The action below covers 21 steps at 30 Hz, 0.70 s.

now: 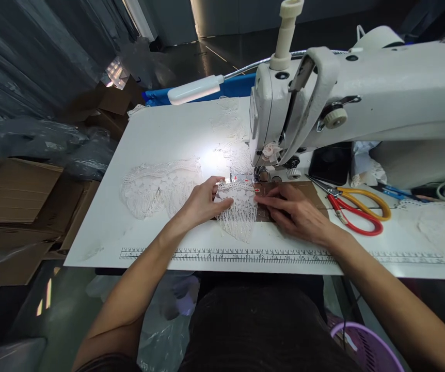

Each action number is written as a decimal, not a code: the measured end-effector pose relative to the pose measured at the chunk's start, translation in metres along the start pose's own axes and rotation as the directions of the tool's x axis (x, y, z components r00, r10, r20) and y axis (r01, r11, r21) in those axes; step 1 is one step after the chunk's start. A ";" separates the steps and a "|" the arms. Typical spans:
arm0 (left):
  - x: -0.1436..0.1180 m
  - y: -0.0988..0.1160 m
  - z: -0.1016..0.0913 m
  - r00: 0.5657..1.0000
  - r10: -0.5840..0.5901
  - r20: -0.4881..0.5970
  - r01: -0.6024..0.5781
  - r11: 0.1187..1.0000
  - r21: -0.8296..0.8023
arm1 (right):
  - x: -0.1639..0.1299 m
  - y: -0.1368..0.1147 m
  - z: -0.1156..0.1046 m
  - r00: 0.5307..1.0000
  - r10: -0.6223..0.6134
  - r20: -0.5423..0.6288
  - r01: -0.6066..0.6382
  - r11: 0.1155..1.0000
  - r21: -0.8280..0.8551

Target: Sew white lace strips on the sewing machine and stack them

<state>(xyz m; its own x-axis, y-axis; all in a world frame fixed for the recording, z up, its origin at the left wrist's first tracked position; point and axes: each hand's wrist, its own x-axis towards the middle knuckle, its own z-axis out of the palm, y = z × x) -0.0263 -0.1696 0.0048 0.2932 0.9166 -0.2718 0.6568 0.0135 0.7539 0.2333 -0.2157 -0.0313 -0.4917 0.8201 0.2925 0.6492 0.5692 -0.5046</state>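
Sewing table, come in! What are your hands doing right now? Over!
Left hand flat on white lace. Right hand pressing lace edge by needle. Scissors lie right of right hand, apart.

The lace piece (238, 212) under the hands is white openwork cloth, rough and netted. The bench (160, 139) is smooth white, a little glossy where the lamp shines. The sewing machine (381, 98) has a painted white body with a soft shine. The scissors (352, 204) have metal blades and glossy plastic handles, red and yellow. The boxes (13, 191) are matt brown cardboard.
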 end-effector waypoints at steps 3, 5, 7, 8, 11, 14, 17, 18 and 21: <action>0.002 -0.005 0.001 1.000 0.015 -0.003 -0.015 0.999 -0.029 | -0.003 -0.003 -0.001 0.998 -0.031 0.051 0.032 0.999 -0.031; 0.002 -0.006 0.001 1.000 0.017 -0.004 -0.017 0.999 -0.038 | -0.003 -0.003 0.000 0.998 -0.031 0.063 0.035 0.997 -0.066; 0.002 -0.005 0.000 1.000 0.014 0.000 -0.014 0.999 -0.034 | -0.003 -0.003 0.001 0.997 -0.028 0.068 0.034 0.996 -0.085; 0.001 -0.005 0.000 1.000 0.011 0.001 -0.011 1.000 -0.028 | -0.003 -0.003 0.001 0.997 -0.027 0.068 0.033 0.995 -0.091; 0.000 -0.003 -0.001 1.000 -0.001 0.009 0.001 1.000 -0.010 | -0.003 -0.003 0.002 0.998 -0.028 0.064 0.034 0.994 -0.101; -0.001 0.000 -0.002 1.000 -0.017 0.016 0.018 0.999 -0.033 | -0.003 -0.004 0.002 0.998 -0.027 0.065 0.033 0.994 -0.106; -0.002 0.002 -0.004 1.000 -0.012 -0.011 0.012 0.999 -0.031 | -0.003 -0.004 0.003 0.998 -0.025 0.054 0.030 0.993 -0.110; -0.002 0.003 -0.005 1.000 -0.002 -0.023 0.002 1.000 -0.024 | -0.003 -0.004 0.004 0.999 -0.024 0.048 0.030 0.993 -0.113; -0.001 0.002 -0.006 0.999 0.025 -0.042 -0.026 0.999 -0.021 | -0.003 -0.005 0.004 0.999 -0.033 0.034 0.037 0.992 -0.119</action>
<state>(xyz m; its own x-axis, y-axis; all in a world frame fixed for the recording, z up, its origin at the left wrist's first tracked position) -0.0300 -0.1684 0.0104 0.2802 0.9325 -0.2278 0.6344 -0.0017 0.7730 0.2289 -0.2207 -0.0332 -0.5323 0.7984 0.2814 0.6951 0.6019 -0.3931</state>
